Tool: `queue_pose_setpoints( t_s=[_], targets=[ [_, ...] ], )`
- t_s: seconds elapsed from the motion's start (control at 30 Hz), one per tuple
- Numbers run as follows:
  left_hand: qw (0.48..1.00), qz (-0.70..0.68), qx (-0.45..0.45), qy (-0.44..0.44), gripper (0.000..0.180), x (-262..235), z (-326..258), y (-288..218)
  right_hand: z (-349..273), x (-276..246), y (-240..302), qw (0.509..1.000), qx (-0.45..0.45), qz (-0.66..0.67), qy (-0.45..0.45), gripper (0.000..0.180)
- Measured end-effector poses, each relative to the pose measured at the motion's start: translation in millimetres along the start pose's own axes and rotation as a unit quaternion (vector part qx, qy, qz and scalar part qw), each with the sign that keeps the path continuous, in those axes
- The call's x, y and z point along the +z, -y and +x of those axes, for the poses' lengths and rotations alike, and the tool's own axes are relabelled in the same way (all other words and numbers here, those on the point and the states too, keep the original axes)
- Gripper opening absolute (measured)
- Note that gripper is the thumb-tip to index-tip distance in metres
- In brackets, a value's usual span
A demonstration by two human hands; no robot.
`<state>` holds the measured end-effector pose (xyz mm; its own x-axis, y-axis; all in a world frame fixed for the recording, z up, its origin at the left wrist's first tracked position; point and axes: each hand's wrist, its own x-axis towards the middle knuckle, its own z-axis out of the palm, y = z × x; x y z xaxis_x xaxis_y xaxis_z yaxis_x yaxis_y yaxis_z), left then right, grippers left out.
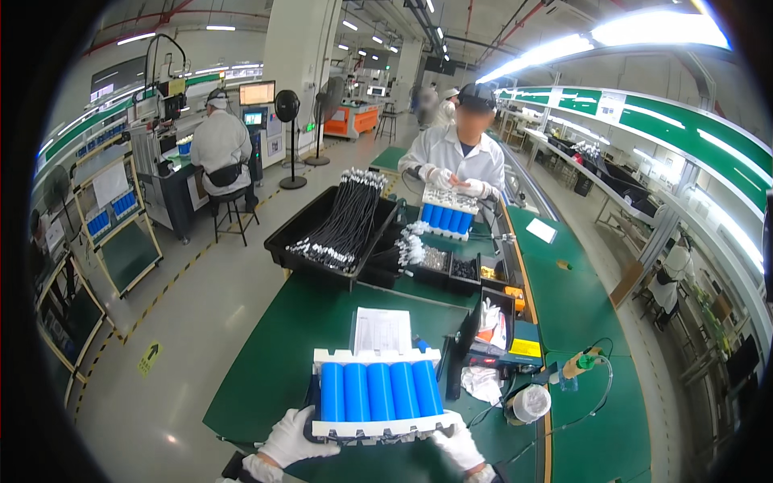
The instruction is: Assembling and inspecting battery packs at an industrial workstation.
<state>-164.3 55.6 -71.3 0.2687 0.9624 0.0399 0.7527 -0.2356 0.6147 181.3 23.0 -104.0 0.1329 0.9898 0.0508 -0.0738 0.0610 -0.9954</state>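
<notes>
Holding a pack of blue cylindrical cells in white end frames, level above the near edge of the green bench, cells lying side by side with their lengths running away from the wearer. Left hand, white-gloved, closed on the near left corner of the lower frame, fingers wrapped under and thumb on top; right hand, also gloved, gripping the near right corner. Gripped at opposite corners, likely to keep the pack flat and the cells seated. Printed sheet lying just beyond the pack. Black tray of cable bundles set further back, within reach. Co-worker in white coat opposite, handling a similar blue pack.
</notes>
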Motion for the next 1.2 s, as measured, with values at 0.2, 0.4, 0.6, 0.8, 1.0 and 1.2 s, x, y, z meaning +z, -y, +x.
queue_pose_setpoints(
  t_s=[0.2, 0.4, 0.6, 0.8, 1.0, 1.2],
  targets=[
    [0.967, -0.229, -0.093, -0.059, 0.063, 29, 5, -3, 17, 4, -51, 0.990, -0.088, -0.108, -0.013, 0.013],
    [0.975, -0.176, -0.095, -0.093, 0.057, 34, 4, 2, -4, 18, -25, 0.987, -0.059, -0.138, -0.053, 0.021],
    [0.994, -0.051, -0.048, -0.086, 0.062, 18, -94, -16, -112, 4, -6, 0.964, -0.163, -0.206, -0.028, 0.021],
    [0.986, -0.159, -0.050, 0.028, 0.051, -25, -95, -72, -131, 2, 68, 0.992, 0.092, -0.080, -0.019, 0.008],
    [0.979, -0.141, -0.120, 0.086, 0.031, -40, -29, -68, -58, 11, 68, 0.972, -0.075, -0.214, -0.066, 0.023],
    [0.930, -0.325, -0.144, 0.097, 0.032, -27, 35, -43, 18, 4, 41, 0.973, 0.036, -0.226, -0.032, 0.042]
  ],
)
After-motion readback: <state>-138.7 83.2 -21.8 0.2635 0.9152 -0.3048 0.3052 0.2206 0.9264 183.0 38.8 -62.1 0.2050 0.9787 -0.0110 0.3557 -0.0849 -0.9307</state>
